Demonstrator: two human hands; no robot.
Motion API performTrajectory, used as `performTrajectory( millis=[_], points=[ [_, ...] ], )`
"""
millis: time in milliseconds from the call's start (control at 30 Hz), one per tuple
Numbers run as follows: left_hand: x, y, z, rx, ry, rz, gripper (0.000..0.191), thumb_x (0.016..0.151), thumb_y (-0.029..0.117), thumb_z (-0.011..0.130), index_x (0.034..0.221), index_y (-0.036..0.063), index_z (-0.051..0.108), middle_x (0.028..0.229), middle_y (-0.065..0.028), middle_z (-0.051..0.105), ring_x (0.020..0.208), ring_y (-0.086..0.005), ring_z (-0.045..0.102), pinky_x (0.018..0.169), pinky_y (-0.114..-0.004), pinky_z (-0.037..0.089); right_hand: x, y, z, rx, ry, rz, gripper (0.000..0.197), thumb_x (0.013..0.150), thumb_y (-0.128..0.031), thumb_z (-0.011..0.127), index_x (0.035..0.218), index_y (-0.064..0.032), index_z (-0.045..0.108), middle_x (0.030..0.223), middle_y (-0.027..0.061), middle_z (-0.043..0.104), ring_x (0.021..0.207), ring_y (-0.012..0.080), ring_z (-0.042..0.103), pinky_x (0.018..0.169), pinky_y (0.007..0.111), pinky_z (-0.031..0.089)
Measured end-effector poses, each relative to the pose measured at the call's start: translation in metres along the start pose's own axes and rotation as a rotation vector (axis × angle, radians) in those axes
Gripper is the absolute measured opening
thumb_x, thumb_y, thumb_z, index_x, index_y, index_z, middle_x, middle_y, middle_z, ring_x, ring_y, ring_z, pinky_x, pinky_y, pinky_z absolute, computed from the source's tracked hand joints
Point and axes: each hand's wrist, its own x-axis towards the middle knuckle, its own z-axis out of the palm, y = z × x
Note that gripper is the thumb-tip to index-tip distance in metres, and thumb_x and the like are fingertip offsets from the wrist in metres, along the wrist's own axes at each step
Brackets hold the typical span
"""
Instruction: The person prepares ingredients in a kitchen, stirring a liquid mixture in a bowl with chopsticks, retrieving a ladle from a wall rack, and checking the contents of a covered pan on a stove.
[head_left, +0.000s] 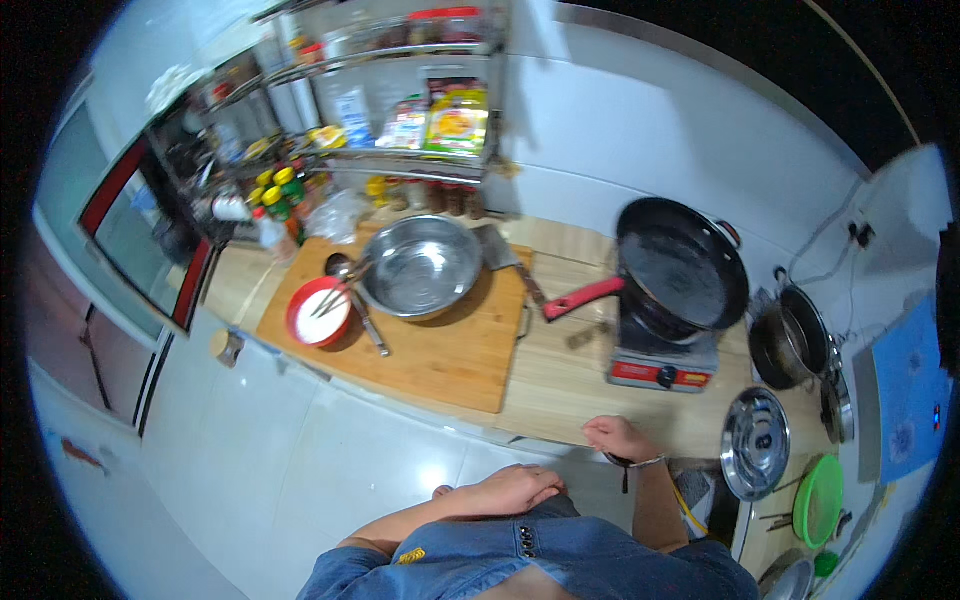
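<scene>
My left hand (519, 487) lies in front of my waist, fingers together and curled, with nothing seen in it. Over the counter's front edge is my right hand (619, 437), loosely closed, a bracelet and dark cord at the wrist. Nearest to it stands a portable gas stove (661, 371) bearing a black frying pan (675, 262) with a red handle. Left of that, a wooden cutting board (450, 367) carries a steel mixing bowl (421, 266) and a red bowl (292, 319) of white contents with chopsticks (337, 291) across it. A ladle (373, 330) lies between the bowls.
A spatula (495, 247) rests by the mixing bowl. At right are a dark pot (787, 337), a steel lid (756, 442) and a green basket (817, 502). Sauce bottles (277, 206) and a metal rack (420, 154) of packets and jars line the back left.
</scene>
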Motion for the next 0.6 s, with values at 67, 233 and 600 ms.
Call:
performTrajectory(
  millis=[67, 233, 600],
  points=[
    [-0.037, -0.009, -0.015, 0.020, 0.058, -0.021, 0.021, 0.085, 0.021, 0.044, 0.097, 0.0045, 0.052, 0.087, -0.0155, 0.056, 0.086, -0.0317, 0.053, 0.074, -0.038, 0.043, 0.026, -0.037, 0.051, -0.055, -0.090, -0.076, 0.022, 0.083, -0.022, 0.052, 0.089, -0.0006, 0.057, 0.069, 0.0011, 0.056, 0.061, 0.0082, 0.052, 0.056, 0.022, 0.044],
    [-0.118, -0.038, -0.037, -0.046, 0.182, -0.126, 0.022, 0.085, 0.021, 0.045, 0.097, 0.0043, 0.052, 0.088, -0.0151, 0.056, 0.086, -0.0316, 0.053, 0.074, -0.037, 0.043, 0.090, -0.101, 0.149, -0.026, -0.316, -0.193, 0.026, 0.083, -0.024, 0.052, 0.092, 0.0003, 0.057, 0.072, 0.0010, 0.057, 0.063, 0.0080, 0.052, 0.058, 0.022, 0.044],
    [-0.190, -0.084, -0.095, -0.188, 0.427, -0.195, 0.021, 0.082, 0.019, 0.049, 0.097, 0.0032, 0.052, 0.089, -0.0139, 0.057, 0.087, -0.0309, 0.053, 0.076, -0.036, 0.043, 0.243, -0.216, 0.252, 0.227, -0.141, -0.325, 0.026, 0.084, -0.027, 0.051, 0.095, -0.0042, 0.054, 0.065, -0.0068, 0.041, 0.056, 0.0035, 0.036, 0.049, 0.017, 0.030]
  ],
)
